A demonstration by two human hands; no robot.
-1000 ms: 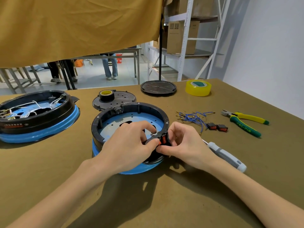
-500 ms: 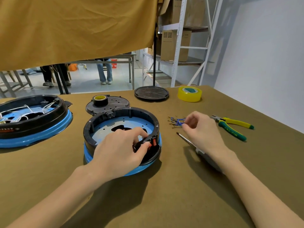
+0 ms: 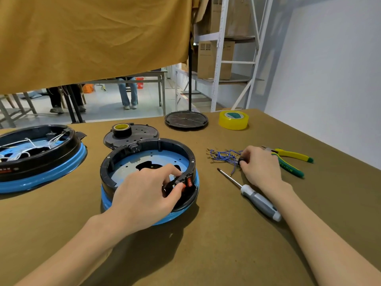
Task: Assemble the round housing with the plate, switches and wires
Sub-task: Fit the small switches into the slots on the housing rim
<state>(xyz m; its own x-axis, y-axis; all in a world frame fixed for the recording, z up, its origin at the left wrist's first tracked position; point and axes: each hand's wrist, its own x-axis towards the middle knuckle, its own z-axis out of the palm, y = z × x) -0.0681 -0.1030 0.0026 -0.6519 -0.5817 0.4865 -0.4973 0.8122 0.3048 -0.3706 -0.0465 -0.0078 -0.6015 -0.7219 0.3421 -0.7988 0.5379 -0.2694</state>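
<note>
Resting on the near rim of the housing (image 3: 148,159), the left hand (image 3: 144,195) curls its thumb and fingers around the bracket holding a red switch (image 3: 188,182). The right hand (image 3: 260,165) lies on the worktop (image 3: 206,244) by the wires (image 3: 223,155), fingertips pinching a small black switch (image 3: 241,161).

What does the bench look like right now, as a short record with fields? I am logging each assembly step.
housing: round, black on blue, open side up
fitted switch: red, in the near rim
left hand: grips the rim beside that switch
right hand: pinches a small black part at the blue wires
wires: loose bundle on the table
tools: screwdriver, pliers
</note>
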